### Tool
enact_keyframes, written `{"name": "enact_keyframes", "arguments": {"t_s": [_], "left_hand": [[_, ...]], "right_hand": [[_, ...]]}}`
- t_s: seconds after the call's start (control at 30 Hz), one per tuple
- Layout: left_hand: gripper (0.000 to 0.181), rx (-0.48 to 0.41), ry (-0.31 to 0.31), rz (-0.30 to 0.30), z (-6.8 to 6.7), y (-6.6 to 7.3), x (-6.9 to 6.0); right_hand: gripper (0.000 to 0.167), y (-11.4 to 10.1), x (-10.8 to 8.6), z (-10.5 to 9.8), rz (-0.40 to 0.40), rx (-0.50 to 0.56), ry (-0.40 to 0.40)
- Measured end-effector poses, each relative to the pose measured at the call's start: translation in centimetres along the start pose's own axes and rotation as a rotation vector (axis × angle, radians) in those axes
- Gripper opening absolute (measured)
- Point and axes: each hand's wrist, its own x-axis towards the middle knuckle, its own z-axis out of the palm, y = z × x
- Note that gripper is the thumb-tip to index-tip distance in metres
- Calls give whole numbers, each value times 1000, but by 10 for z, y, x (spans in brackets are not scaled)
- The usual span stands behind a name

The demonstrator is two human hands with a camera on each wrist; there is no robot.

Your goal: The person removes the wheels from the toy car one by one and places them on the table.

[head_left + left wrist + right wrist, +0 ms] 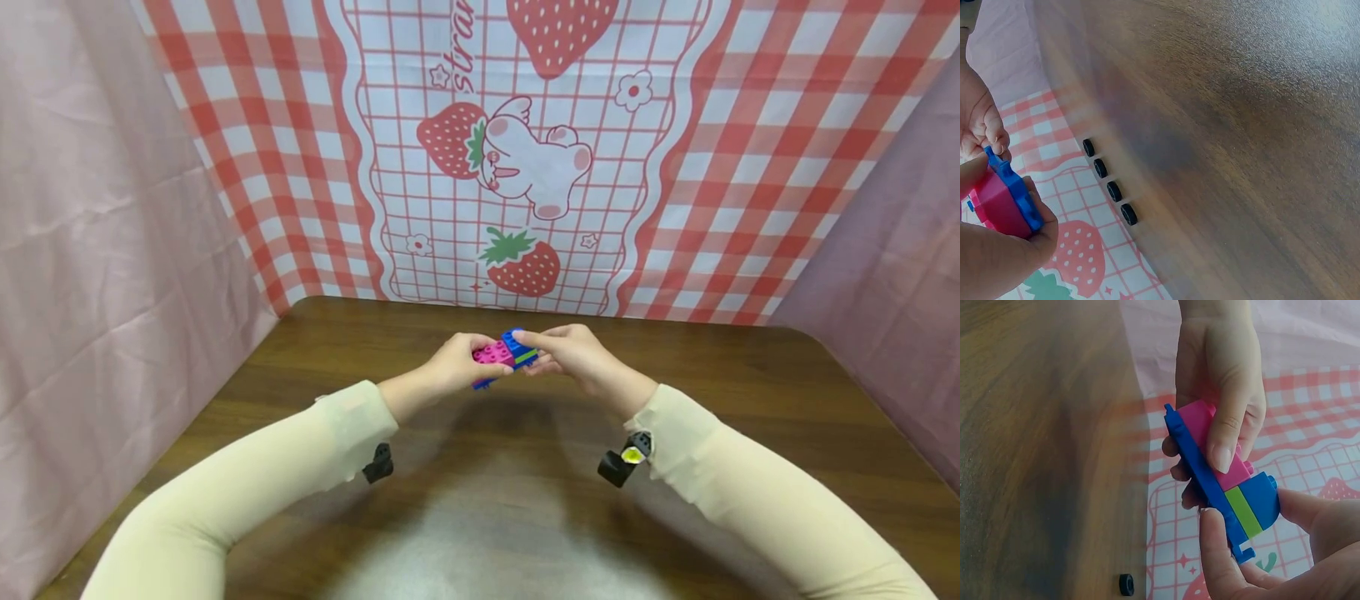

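Both hands hold one toy brick vehicle above the table. The vehicle has a blue base plate (1194, 456), a pink studded brick (492, 352), a lime-green brick (1244, 511) and a rounded blue brick (1262, 499). My left hand (450, 367) grips the pink end, thumb on the pink brick and fingers under the base. At the other end, my right hand (585, 354) pinches the blue and green part between thumb and fingers. The pink brick's lower parts are partly hidden by the left hand.
Several small black wheels (1114, 191) stand in a row near the table's far edge, and one black wheel (1126, 584) shows in the right wrist view. Behind the brown wooden table (360, 333) hangs a strawberry-print cloth (465, 250). Pink curtains (112, 208) flank it.
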Motion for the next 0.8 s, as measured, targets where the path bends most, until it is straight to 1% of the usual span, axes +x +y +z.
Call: {"name": "enact_keyframes", "arguments": {"t_s": [0.13, 0.2, 0.27, 0.3, 0.43, 0.5, 0.53, 0.6, 0.67, 0.8], "left_hand": [[47, -10, -11, 1, -1, -1, 1], [48, -29, -13, -12, -2, -1, 1], [48, -80, -6, -36, -3, -3, 0], [48, -122, -3, -64, -3, -4, 1], [49, -364, 20, -166, -4, -10, 4], [49, -450, 37, -210, -4, -12, 4], [49, -480, 45, -214, -5, -13, 5], [47, -505, 63, -217, -6, -14, 5], [44, -509, 82, -209, -7, -15, 6], [38, -490, 104, -203, -7, -16, 9]], "right_hand": [[68, -1, -2, 1, 5, 30, 18], [69, -1, -2, 0, 3, 54, 18], [67, 1, -2, -2, -4, 93, 15], [66, 2, -2, -4, -9, 113, 17], [61, 5, 2, -12, -18, 205, 38], [61, 6, 4, -16, -9, 243, 51], [60, 6, 5, -18, -4, 263, 54], [60, 6, 6, -20, 5, 298, 58], [59, 7, 7, -22, 8, 311, 53], [58, 11, 9, -23, 6, 292, 44]]}}
